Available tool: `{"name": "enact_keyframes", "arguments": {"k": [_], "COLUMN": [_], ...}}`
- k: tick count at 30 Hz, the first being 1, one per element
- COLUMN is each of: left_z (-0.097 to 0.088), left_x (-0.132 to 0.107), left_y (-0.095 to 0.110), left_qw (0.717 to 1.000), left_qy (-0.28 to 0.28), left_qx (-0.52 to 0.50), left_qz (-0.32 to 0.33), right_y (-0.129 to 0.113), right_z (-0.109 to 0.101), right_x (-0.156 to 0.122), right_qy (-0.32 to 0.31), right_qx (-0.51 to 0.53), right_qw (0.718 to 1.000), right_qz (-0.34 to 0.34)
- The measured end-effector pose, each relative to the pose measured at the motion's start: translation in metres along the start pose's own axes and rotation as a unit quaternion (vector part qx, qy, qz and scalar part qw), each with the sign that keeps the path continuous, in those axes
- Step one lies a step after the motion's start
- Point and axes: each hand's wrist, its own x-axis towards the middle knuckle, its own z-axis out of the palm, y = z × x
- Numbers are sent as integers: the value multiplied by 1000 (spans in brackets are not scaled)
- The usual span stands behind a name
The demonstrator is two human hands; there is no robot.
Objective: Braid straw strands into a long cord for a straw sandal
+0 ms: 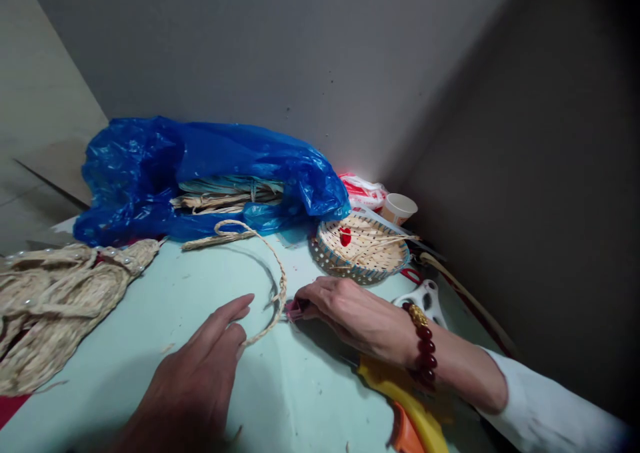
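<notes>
A thin braided straw cord (274,266) arcs across the pale green table (190,286) from the blue bag down to my hands. My left hand (200,380) lies on the table, fingers stretched out, with a fingertip touching the cord's lower end. My right hand (350,313), wearing a dark red bead bracelet (424,346), is closed on a small pink object (294,310) pressed against the cord; I cannot make out what the object is.
A blue plastic bag (200,166) holding straw bundles lies at the back. Woven straw pieces (55,300) sit at left. A small round basket (360,246), a paper cup (399,208), a red-white packet (363,190) and yellow-orange tools (415,416) lie at right. Grey walls close the corner.
</notes>
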Motion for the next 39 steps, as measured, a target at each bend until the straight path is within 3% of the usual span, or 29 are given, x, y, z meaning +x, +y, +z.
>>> {"name": "enact_keyframes", "arguments": {"k": [3,7,15,23,31,39], "left_z": [0,1,-2,-1,-16,-19], "left_x": [1,4,5,12,30,45], "left_y": [1,1,5,5,16,36], "left_qw": [999,997,993,997,979,947], "left_qy": [-39,-22,-9,-79,-137,-101], "left_qx": [-14,-31,-118,-3,152,300], "left_qz": [36,69,-8,24,23,60], "right_y": [2,2,2,2,3,5], "right_z": [1,0,-1,-1,-1,-1], "right_x": [2,4,3,3,1,1], "right_qy": [2,1,3,7,-1,-3], "right_qx": [-3,-4,-7,9,0,-1], "right_qw": [1000,1000,1000,1000,1000,1000], "right_qz": [-1,-1,-4,-11,-3,-10]}}
